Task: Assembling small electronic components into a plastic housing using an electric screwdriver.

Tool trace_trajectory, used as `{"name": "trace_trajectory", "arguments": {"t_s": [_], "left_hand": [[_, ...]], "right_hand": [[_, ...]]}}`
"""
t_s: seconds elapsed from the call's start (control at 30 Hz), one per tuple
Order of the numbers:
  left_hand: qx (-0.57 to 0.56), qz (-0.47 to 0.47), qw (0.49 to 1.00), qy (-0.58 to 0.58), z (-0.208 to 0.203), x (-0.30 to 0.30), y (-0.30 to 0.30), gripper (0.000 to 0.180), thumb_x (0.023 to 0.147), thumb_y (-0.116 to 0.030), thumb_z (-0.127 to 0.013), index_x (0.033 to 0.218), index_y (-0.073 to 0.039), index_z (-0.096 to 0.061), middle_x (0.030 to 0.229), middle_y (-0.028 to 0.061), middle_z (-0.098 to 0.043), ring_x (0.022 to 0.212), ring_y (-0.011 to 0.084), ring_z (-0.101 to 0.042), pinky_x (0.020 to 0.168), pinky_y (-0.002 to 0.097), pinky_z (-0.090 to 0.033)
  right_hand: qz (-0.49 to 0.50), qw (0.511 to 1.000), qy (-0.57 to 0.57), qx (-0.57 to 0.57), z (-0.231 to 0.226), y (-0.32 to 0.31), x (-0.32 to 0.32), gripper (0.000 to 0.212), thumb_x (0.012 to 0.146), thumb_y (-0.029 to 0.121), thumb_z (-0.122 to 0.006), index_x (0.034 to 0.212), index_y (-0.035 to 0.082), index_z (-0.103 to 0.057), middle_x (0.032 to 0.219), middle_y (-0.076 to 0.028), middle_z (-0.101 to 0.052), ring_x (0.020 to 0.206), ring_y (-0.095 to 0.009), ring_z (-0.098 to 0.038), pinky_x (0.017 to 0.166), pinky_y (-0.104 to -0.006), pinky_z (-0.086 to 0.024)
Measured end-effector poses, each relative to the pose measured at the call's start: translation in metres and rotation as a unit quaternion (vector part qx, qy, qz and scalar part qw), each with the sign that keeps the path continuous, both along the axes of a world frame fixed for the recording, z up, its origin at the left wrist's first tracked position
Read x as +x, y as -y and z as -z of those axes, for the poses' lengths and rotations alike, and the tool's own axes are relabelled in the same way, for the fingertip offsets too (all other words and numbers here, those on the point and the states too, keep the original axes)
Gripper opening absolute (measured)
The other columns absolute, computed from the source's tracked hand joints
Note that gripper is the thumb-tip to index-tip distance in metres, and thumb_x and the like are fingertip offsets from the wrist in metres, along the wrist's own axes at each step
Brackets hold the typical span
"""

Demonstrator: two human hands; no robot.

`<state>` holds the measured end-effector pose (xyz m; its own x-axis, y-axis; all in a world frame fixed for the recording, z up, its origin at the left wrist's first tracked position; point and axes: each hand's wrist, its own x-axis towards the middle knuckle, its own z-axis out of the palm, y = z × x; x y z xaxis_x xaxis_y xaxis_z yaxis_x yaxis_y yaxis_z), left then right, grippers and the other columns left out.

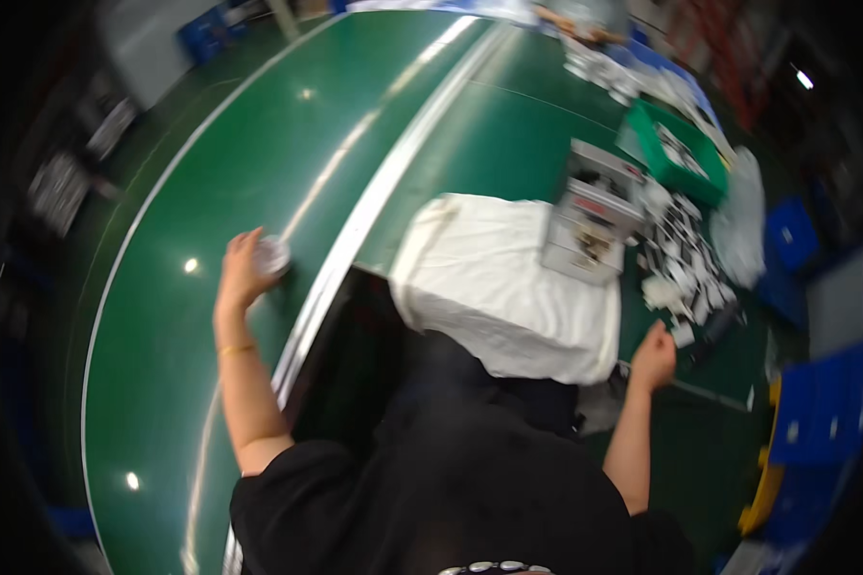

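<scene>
Over the green surface on the left, my left hand [243,275] is closed on a small round, whitish see-through object [272,256]. Its exact kind is too blurred to tell. On the right, my right hand [654,358] is closed near the table's front edge. A small white piece [683,333] shows just beyond its fingers; whether they hold it or anything else I cannot make out. Past that hand lies a loose pile of black and white parts [683,251]. Between my hands a white cloth [499,254] drapes over the table and hangs down its near side.
A grey divided box [573,254] with small parts stands at the cloth's right edge. Behind it is a green bin [679,177] of parts, beside a clear plastic bag [740,225]. A pale metal rail [355,227] runs along the green belt [177,326]. Blue bins [820,417] stand far right.
</scene>
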<state>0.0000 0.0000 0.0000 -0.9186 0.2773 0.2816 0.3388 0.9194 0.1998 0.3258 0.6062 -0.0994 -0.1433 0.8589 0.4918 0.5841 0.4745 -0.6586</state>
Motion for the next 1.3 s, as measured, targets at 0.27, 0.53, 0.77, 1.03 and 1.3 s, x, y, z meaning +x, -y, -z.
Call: {"name": "trace_trajectory", "arguments": {"t_s": [0.27, 0.53, 0.77, 1.03, 1.3], "left_hand": [[0.016, 0.028, 0.996, 0.08, -0.025, -0.024, -0.052, 0.04, 0.072, 0.003, -0.068, 0.111, 0.002, -0.061, 0.099, 0.017, -0.069, 0.094, 0.0306, -0.067, 0.09, 0.0361, -0.052], [0.361, 0.202, 0.902, 0.124, -0.004, 0.02, -0.165, 0.048, 0.074, 0.001, -0.064, 0.12, -0.001, -0.049, 0.107, 0.0066, -0.057, 0.096, 0.0145, -0.056, 0.082, 0.0276, -0.048], [0.549, 0.318, 0.627, 0.453, 0.009, 0.135, -0.312, 0.047, 0.069, -0.01, -0.076, 0.107, -0.008, -0.048, 0.1, 0.0026, -0.056, 0.094, 0.0129, -0.056, 0.085, 0.0268, -0.045], [0.515, 0.326, 0.335, 0.718, 0.031, 0.191, -0.372, 0.1, 0.069, -0.009, -0.078, 0.155, -0.002, -0.025, 0.147, 0.012, -0.045, 0.135, 0.0244, -0.044, 0.114, 0.0366, -0.031], [0.438, 0.369, 0.407, 0.711, 0.029, 0.183, -0.383, 0.12, 0.06, -0.005, -0.09, 0.157, -0.002, -0.019, 0.153, 0.0067, -0.039, 0.139, 0.0167, -0.038, 0.116, 0.0302, -0.025]], "right_hand": [[0.039, 0.997, 0.037, 0.053, -0.007, -0.003, 0.038, 0.048, 0.093, 0.041, -0.065, 0.062, 0.008, -0.051, 0.057, -0.01, -0.054, 0.054, -0.033, -0.054, 0.051, -0.0438, -0.038], [0.007, 0.999, 0.021, -0.034, -0.019, -0.001, 0.043, 0.036, 0.089, 0.035, -0.071, 0.068, 0.009, -0.059, 0.058, -0.007, -0.056, 0.057, -0.032, -0.058, 0.053, -0.0434, -0.042], [-0.063, 0.991, 0.088, -0.08, -0.043, -0.055, 0.025, 0.052, 0.084, 0.043, -0.073, 0.12, 0.008, -0.06, 0.083, -0.008, -0.068, 0.075, -0.027, -0.064, 0.068, -0.0392, -0.05], [-0.004, 0.964, 0.224, -0.142, -0.042, -0.077, 0.005, 0.038, 0.088, 0.04, -0.063, 0.114, 0.014, -0.065, 0.103, -0.019, -0.071, 0.093, -0.036, -0.07, 0.074, -0.0492, -0.053], [-0.025, 0.997, -0.012, 0.072, -0.054, -0.075, 0.015, 0.021, 0.082, 0.019, -0.075, 0.098, 0.008, -0.072, 0.067, -0.005, -0.056, 0.062, -0.028, -0.057, 0.065, -0.0418, -0.049]]}}
